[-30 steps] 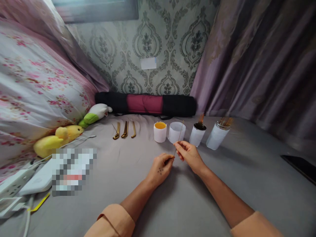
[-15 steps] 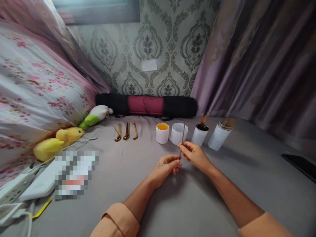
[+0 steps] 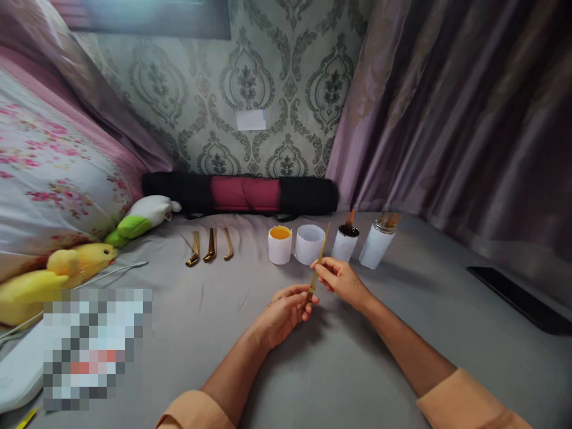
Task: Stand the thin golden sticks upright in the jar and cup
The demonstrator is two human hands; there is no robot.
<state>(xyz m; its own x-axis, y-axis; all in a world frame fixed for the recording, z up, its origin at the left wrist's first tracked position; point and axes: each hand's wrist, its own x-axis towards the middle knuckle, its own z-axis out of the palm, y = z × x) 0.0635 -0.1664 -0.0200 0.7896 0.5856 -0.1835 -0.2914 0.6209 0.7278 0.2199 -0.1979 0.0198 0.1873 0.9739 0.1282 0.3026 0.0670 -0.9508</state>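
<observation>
Both my hands meet over the grey sheet [image 3: 339, 369] and share one thin brown stick [image 3: 322, 245]. My left hand [image 3: 286, 310] pinches its lower end. My right hand [image 3: 342, 280] pinches it a little higher, fingers closed round it. The stick leans up toward a row of white cups just beyond: one with orange stuff [image 3: 279, 244], an empty-looking one [image 3: 308, 243], a dark-topped one [image 3: 344, 243] with a stick in it, and a jar [image 3: 376, 244] holding several sticks.
Three gold bent tools [image 3: 209, 247] lie left of the cups. A black and red roll [image 3: 241, 194] lies along the wall. Plush toys [image 3: 58, 271] and a floral quilt [image 3: 49, 179] are at the left, a curtain [image 3: 456, 131] and a dark flat object [image 3: 518, 298] at the right.
The view has swung to the right, so everything sits further left. Both hands keep hold of the stick; the left hand's fingers have shifted on its lower end.
</observation>
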